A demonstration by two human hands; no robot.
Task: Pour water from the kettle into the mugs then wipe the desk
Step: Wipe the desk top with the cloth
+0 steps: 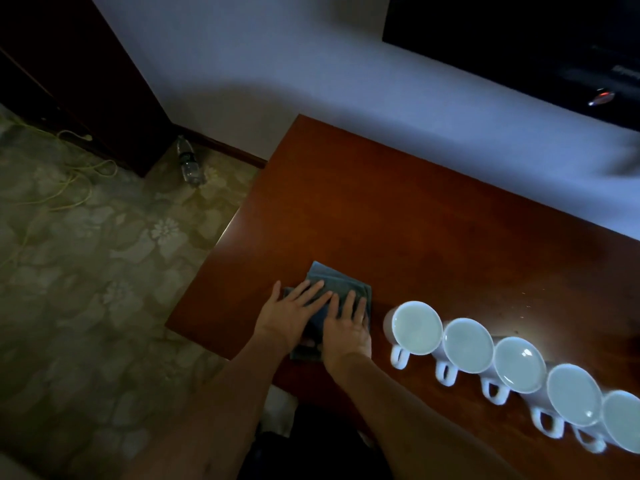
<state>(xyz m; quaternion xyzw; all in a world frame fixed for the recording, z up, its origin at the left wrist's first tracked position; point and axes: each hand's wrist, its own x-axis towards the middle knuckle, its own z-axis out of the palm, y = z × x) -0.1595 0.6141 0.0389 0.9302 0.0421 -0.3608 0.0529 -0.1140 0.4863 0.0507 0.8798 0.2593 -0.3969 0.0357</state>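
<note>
From the head view we see a folded blue-grey cloth (332, 292) lying near the left end of the wooden counter (398, 209). Our left hand (294, 311) and right hand (346, 327) lie flat on it side by side, fingers spread, gripping nothing. Just right of the cloth, five white mugs (417, 327) stand in a touching row, handles toward us.

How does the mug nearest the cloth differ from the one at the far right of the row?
The nearest mug shows whole, handle included; the far-right mug is cut off by the frame edge. The nearest mug has bare desk on its cloth side; the far-right one hasn't. Both are white, upright, handles toward the person.
</note>
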